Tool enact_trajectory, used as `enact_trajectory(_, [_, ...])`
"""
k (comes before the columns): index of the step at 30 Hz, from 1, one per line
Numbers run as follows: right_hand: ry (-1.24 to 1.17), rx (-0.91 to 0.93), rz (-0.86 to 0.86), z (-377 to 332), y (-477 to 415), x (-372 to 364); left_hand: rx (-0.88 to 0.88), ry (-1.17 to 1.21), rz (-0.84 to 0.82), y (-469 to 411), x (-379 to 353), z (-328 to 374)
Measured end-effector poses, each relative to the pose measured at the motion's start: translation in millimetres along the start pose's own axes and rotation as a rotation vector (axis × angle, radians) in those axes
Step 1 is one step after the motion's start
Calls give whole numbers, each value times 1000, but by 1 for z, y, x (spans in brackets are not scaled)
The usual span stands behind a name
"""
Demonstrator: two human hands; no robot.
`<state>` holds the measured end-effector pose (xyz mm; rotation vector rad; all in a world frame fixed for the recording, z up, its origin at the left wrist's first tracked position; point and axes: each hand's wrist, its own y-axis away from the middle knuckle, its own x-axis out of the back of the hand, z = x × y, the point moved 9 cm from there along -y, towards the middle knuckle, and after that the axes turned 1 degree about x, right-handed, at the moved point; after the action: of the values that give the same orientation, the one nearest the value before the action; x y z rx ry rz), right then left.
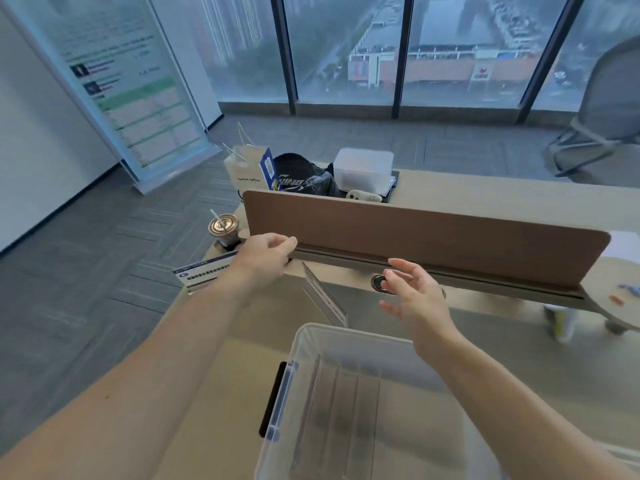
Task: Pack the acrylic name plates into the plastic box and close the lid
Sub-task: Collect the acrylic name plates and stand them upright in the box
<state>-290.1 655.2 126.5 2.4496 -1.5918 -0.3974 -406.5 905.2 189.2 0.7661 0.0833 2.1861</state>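
Observation:
A clear plastic box [304,344] with a black latch stands open on the desk in front of me; upright clear plates show inside it. Behind the box an acrylic name plate [325,299] stands edge-on. A second name plate [201,273] with a blue and white card sits at the desk's left edge. My left hand [265,254] reaches over that plate toward the foot of the brown divider, fingers curled; whether it grips anything is hidden. My right hand [415,296] hovers open above the desk, right of the edge-on plate, holding nothing.
A brown divider panel [433,244] crosses the desk behind my hands. An iced coffee cup [223,228] stands at the left corner. Beyond the divider lie a paper bag [244,171], a black bag [301,178] and a lidded white box [363,169]. An office chair [602,109] is far right.

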Motion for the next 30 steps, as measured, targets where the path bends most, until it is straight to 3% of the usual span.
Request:
enact_trajectory(11, [129,-147,150,69,-73,-50,255,162,-191,-134,-21,-111])
enact_trajectory(16, [468,-289,75,103,-96,-68,436,265,-235,-185,-33,-152])
enact_trajectory(23, [836,-446,-107,160,-120,-78,445,249,-322,-234,-84,-180])
enact_trajectory(30, [962,-361,-147,190,-145,-73,352,196,-314,-246,-123,-198])
